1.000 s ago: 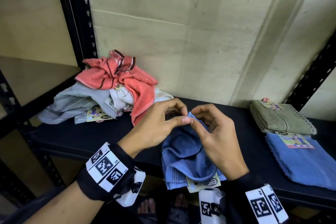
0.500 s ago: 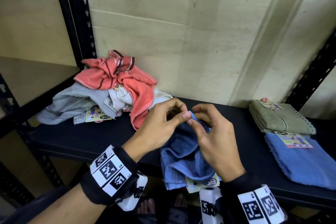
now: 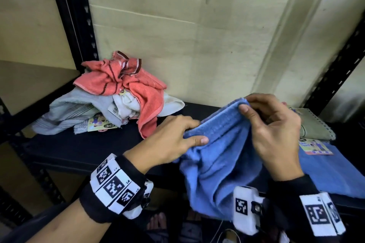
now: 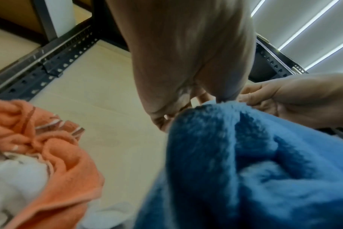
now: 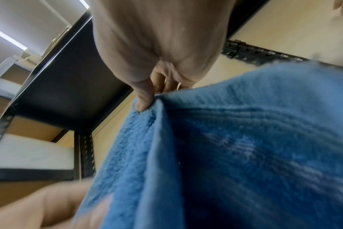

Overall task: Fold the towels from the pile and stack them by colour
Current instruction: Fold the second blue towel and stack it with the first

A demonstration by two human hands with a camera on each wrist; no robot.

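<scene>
- My left hand [image 3: 169, 140] grips the top hem of a soft blue terry towel [image 3: 219, 165]: my thumb lies along the near face of the cloth and my fingers are tucked behind the edge.
- My right hand [image 3: 276, 134] pinches the same hem farther along to the right, thumb pressed on the near face and fingers curled over the top; the right-wrist view shows the thumb [image 5: 145, 99] clamped on the corner fold.
- Between my two hands the hem runs as a slanted ridge, higher at the right hand, lower at the left.
- The rest of the blue towel hangs loose below both hands, bunched in folds and dropping past the front edge of the black metal shelf [image 3: 88, 150].
- Beyond my left hand and further to its left sits the unfolded pile: a crumpled coral-red towel with dark stripes [image 3: 122, 83] on top, a white towel [image 3: 128, 106] under it, and a pale grey striped towel [image 3: 65, 114] at the bottom, with a paper label [image 3: 102, 124] showing at the front.
- Behind and to the right of my right hand, partly hidden by it, lies a folded olive-green towel [image 3: 316, 126].
- Just below that, to the right of my right wrist, lies a folded blue towel [image 3: 335, 171] with a printed paper label [image 3: 316, 147] on it.
- Both wrists carry black bands with white marker blocks [image 3: 116, 185].
- In the left-wrist view the coral towel [image 4: 59, 155] lies to the left of the held blue cloth [image 4: 254, 170].
</scene>
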